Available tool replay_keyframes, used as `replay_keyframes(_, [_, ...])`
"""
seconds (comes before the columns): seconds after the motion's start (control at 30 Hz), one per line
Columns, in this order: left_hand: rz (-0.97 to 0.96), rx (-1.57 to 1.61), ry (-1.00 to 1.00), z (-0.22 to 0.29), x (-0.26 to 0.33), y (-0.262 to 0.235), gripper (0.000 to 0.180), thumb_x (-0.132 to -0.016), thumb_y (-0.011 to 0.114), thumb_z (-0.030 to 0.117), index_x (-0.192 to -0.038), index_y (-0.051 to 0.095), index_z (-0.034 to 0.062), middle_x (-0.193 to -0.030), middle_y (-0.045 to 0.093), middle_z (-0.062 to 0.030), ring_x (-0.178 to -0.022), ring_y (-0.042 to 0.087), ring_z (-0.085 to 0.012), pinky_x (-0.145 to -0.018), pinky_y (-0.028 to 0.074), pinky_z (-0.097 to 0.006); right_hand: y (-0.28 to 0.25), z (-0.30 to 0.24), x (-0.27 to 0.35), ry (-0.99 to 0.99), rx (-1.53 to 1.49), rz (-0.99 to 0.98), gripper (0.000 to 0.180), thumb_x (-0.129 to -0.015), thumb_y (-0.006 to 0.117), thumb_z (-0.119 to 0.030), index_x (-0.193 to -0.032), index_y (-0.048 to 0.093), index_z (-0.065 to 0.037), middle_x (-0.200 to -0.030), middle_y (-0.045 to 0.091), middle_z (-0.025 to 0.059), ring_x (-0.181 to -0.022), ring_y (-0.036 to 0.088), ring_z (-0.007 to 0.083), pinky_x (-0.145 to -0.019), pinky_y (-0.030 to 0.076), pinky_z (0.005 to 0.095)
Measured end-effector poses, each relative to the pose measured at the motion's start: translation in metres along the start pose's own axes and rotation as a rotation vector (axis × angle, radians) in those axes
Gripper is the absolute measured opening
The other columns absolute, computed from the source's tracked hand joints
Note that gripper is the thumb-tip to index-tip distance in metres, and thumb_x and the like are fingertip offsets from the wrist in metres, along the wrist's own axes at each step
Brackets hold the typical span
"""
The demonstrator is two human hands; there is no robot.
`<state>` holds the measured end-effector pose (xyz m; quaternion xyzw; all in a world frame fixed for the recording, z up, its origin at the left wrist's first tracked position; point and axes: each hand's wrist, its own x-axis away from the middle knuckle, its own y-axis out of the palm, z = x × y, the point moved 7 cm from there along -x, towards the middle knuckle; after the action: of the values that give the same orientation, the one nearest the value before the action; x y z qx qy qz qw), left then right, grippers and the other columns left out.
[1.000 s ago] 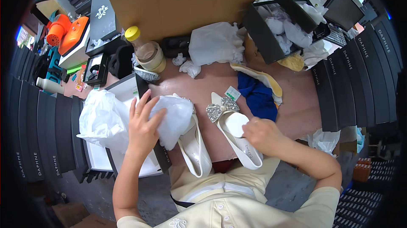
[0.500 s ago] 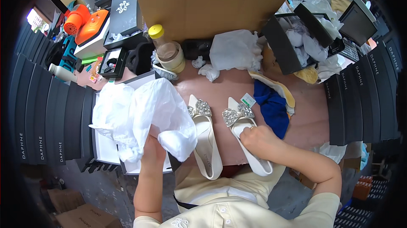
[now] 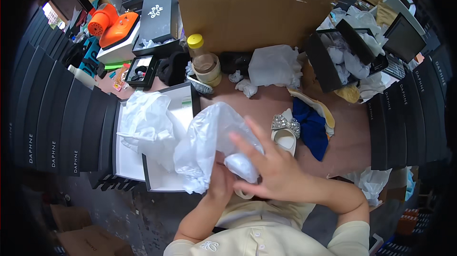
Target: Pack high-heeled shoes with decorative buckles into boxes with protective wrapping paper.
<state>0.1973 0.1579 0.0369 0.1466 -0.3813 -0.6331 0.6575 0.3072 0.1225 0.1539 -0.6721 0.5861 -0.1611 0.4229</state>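
Observation:
My left hand [image 3: 221, 180] is closed on a crumpled piece of translucent white plastic wrapping [image 3: 197, 149]. A rounded white wad [image 3: 242, 166] bulges from its right side. My right hand [image 3: 276, 170] is open beside the wad, fingers spread, with nothing in its grasp. Beyond it lies a white shoe [image 3: 285, 140] with a glittering bow, partly hidden by that hand. The second shoe [image 3: 244, 194] is mostly covered by the wrapping and my hands; a pale end shows. To the left, an open shoebox [image 3: 164, 182] with a white interior has white paper [image 3: 147, 122] in it.
Stacked dark shoeboxes [image 3: 47, 113] line the left, with another stack [image 3: 404, 118] on the right. A cardboard panel [image 3: 252, 13] stands at the back. A blue cloth [image 3: 309, 130] lies right of the shoe. A yellow-lidded jar [image 3: 196, 46] and an orange device [image 3: 121, 28] stand far left.
My left hand has moved right with the wrapping, across the left shoe. My right hand has left the right shoe and spread its fingers near the wrapping. The view has shifted somewhat.

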Motion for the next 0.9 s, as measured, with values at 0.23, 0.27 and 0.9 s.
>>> replay_keyframes(0.23, [-0.217, -0.452, 0.727, 0.088, 0.021, 0.024, 0.083, -0.069, 0.058, -0.005, -0.142, 0.019, 0.006, -0.139, 0.033, -0.0184, -0.123, 0.043, -0.0306, -0.096, 0.04, -0.04, -0.002, 0.004, 0.02, -0.182, 0.005, -0.046, 0.023, -0.063, 0.063, 0.002, -0.085, 0.063, -0.004, -0.11, 0.057, 0.0104, -0.092, 0.06, 0.0278, -0.074, 0.051, 0.0339])
replay_keyframes(0.27, [-0.316, -0.662, 0.804, 0.098, 0.024, 0.034, 0.078, -0.067, 0.054, -0.008, -0.139, 0.027, 0.0039, -0.135, 0.041, -0.018, -0.116, 0.05, -0.0289, -0.093, 0.042, -0.037, -0.001, -0.004, 0.028, -0.244, 0.049, -0.109, 0.024, -0.063, 0.065, 0.002, -0.085, 0.064, -0.004, -0.111, 0.057, 0.0106, -0.091, 0.06, 0.0272, -0.074, 0.05, 0.0329])
replay_keyframes(0.9, [0.058, -0.074, 0.322, 0.093, 0.01, -0.092, 0.032, -0.085, 0.05, 0.004, -0.117, 0.05, 0.0008, -0.109, 0.058, -0.0116, -0.1, 0.058, -0.0239, -0.087, 0.048, -0.037, -0.026, 0.064, 0.092, 0.188, -0.815, 0.418, 0.021, -0.066, 0.065, 0.006, -0.087, 0.068, 0.002, -0.095, 0.066, 0.0167, -0.092, 0.062, 0.0221, -0.083, 0.048, 0.0315])
